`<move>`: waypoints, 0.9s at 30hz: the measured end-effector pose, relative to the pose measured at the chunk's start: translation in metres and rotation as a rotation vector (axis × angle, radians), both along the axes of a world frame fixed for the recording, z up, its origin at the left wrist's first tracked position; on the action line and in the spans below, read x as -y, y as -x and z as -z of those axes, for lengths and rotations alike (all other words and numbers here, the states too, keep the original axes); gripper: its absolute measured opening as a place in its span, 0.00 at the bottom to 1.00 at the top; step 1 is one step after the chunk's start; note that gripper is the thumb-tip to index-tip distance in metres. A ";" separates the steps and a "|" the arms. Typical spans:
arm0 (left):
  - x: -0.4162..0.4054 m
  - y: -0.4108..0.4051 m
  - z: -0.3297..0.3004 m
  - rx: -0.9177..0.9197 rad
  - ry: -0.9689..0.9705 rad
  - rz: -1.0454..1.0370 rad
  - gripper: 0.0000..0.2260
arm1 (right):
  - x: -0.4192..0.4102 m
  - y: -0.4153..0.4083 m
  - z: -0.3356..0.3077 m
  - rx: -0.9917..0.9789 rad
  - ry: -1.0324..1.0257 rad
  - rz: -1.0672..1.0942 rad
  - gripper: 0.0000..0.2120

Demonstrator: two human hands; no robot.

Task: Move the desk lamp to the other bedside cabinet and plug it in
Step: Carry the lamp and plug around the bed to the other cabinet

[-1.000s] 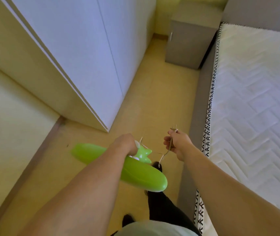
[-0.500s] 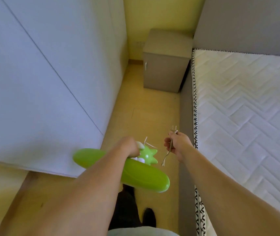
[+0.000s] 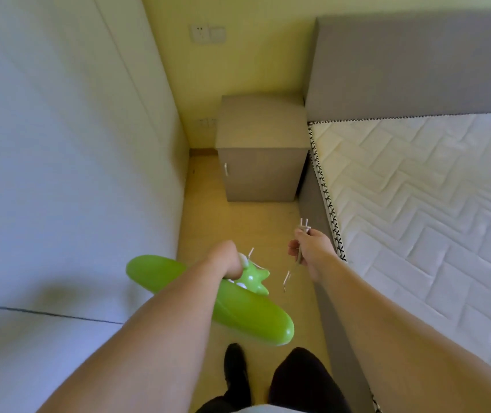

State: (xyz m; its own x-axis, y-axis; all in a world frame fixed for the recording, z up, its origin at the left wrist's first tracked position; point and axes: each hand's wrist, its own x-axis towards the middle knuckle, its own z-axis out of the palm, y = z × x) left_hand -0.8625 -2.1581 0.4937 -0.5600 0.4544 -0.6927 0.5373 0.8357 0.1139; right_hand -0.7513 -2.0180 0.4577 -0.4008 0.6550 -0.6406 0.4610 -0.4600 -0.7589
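The fingers of the left hand (image 3: 227, 259) are wrapped around the green desk lamp (image 3: 250, 311), carried low at 6 o'clock; those of the right hand (image 3: 312, 248) pinch the plug (image 3: 303, 225), prongs up, with the cord (image 3: 287, 280) looping down between the hands. Over the last second the bedside cabinet (image 3: 260, 144) has drawn from far off to 12 o'clock, close ahead beside the bed (image 3: 417, 204), and a wall socket (image 3: 199, 33) above it at 11 o'clock has come into sight. The carry looks nearly done; setting down and plugging in remain.
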 end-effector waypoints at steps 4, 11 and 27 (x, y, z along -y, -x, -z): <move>-0.064 0.068 -0.007 -0.010 0.022 -0.003 0.14 | -0.069 0.067 -0.013 -0.054 0.092 0.078 0.06; -0.172 0.161 -0.028 -0.053 0.021 -0.043 0.14 | -0.185 0.173 -0.050 -0.229 0.187 0.076 0.04; -0.371 0.357 -0.088 -0.070 -0.193 -0.009 0.19 | -0.383 0.375 -0.181 -0.593 0.005 0.095 0.06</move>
